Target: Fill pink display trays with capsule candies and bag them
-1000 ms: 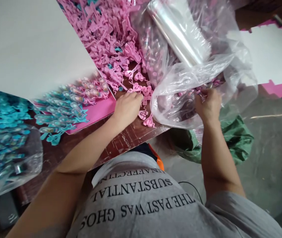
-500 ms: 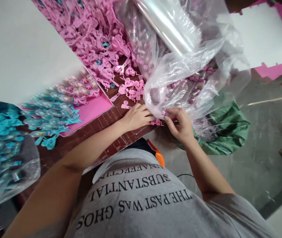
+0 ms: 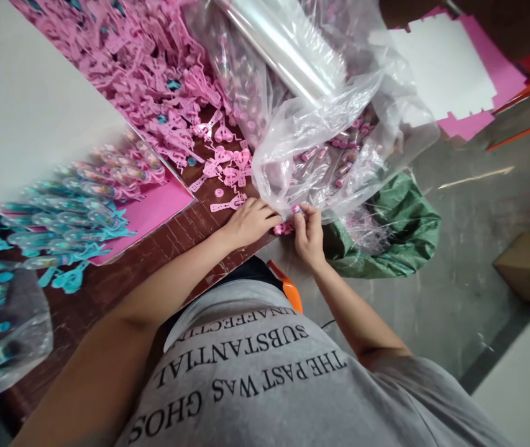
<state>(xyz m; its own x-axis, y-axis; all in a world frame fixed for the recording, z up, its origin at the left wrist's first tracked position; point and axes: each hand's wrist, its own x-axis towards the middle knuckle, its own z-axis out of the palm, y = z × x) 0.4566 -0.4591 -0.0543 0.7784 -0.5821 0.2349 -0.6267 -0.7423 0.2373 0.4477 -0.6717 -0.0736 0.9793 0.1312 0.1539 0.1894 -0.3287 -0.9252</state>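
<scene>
Both hands meet at the near edge of the dark wooden tabletop. The right hand pinches a small pink-capped clear plastic tube beside the crinkled clear plastic bag. The left hand closes its grip on a small pink plastic piece.

right hand out of the bag — now meeting left hand

Pink plastic pieces, teal pieces, green bag, clear bag
</scene>
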